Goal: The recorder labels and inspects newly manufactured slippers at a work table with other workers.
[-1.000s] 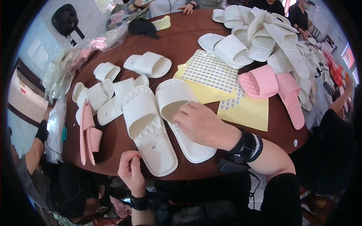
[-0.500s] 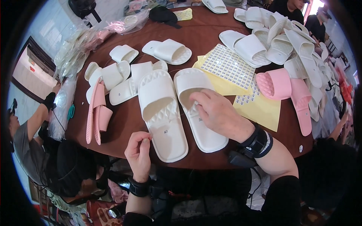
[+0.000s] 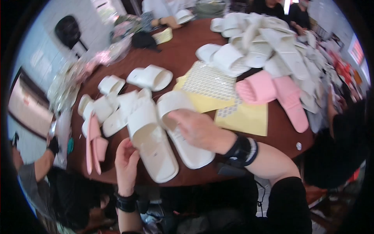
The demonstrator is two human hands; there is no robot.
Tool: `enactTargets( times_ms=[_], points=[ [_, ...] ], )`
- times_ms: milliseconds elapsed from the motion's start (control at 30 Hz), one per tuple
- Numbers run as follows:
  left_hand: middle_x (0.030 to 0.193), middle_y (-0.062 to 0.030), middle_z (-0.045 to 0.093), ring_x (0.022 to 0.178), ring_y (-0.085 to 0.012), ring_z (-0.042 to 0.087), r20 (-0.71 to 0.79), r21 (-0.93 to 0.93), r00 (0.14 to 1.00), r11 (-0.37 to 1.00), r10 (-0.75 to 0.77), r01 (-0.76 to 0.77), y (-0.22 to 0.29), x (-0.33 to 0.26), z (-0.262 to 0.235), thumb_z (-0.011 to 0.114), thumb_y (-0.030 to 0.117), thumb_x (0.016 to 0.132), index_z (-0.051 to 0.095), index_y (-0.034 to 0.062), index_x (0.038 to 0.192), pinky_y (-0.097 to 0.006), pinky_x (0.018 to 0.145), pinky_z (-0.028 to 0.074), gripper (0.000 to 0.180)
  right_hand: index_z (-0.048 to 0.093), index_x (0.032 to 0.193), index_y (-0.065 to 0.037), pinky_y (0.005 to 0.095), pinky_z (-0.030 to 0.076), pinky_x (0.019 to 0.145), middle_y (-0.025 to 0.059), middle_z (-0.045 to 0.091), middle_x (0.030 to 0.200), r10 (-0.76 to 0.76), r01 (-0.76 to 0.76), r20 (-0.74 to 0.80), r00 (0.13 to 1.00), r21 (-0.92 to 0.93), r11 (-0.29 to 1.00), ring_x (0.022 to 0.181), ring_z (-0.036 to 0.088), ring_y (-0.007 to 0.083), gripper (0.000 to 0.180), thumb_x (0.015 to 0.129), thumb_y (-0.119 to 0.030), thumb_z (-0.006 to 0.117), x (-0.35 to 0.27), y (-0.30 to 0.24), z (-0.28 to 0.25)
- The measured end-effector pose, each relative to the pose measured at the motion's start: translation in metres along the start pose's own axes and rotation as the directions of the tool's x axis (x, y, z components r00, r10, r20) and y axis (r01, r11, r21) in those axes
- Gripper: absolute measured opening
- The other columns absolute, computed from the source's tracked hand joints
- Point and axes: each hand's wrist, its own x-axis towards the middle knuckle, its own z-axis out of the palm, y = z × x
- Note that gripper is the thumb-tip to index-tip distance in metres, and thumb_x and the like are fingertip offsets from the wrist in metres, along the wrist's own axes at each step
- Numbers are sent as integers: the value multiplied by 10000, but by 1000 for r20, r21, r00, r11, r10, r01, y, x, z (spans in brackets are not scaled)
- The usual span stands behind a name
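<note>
Two white slippers lie side by side before me, toes pointing away: a left slipper (image 3: 157,160) and a right slipper (image 3: 194,154). Each has a small dark mark on its insole, blurred here. My right hand (image 3: 200,130) reaches over the right slipper, its bent fingers at the strap opening. Whatever they pinch is hidden. Beside the left slipper's outer edge is my left hand (image 3: 126,165), fingers curled in toward the thumb; I cannot make out anything in it. Yellow-backed sheets of small printed stickers (image 3: 208,84) lie beyond the right slipper.
Pink slippers stand on edge at the left (image 3: 95,144); another pink pair (image 3: 259,87) lies at the right. More white slippers (image 3: 150,78) sit farther back, and a large white heap (image 3: 269,43) fills the far right. Clear plastic bags (image 3: 70,82) line the left edge. Other people surround the brown table (image 3: 179,52).
The view has shifted and blurred, so the table's things appear farther left and mostly lower. My right hand stays over the right slipper; my left hand stays by the left one.
</note>
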Motion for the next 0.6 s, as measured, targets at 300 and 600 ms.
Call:
enactTargets(
  times_ms=[300, 600],
  points=[
    [1094, -99, 593, 860, -102, 560, 95, -101, 992, 991, -78, 87, 5, 25, 8, 506, -33, 879, 267, -22, 1441, -201, 686, 451, 611, 516, 1084, -19, 454, 446, 871, 170, 537, 1108, -123, 121, -68, 990, -26, 992, 1028, 546, 380, 252, 836, -42, 549, 1, 10, 9],
    [1158, -144, 550, 1029, -198, 573, 75, -265, 989, 954, -124, 140, 17, 19, 32, 499, -118, 802, 187, 9, 1480, -287, 865, 480, 756, 489, 1208, -72, 507, 344, 962, 151, 545, 1141, -18, 25, 71, 997, -104, 994, 1102, 510, 372, 344, 869, -98, 541, -3, 11, 13]
  ],
)
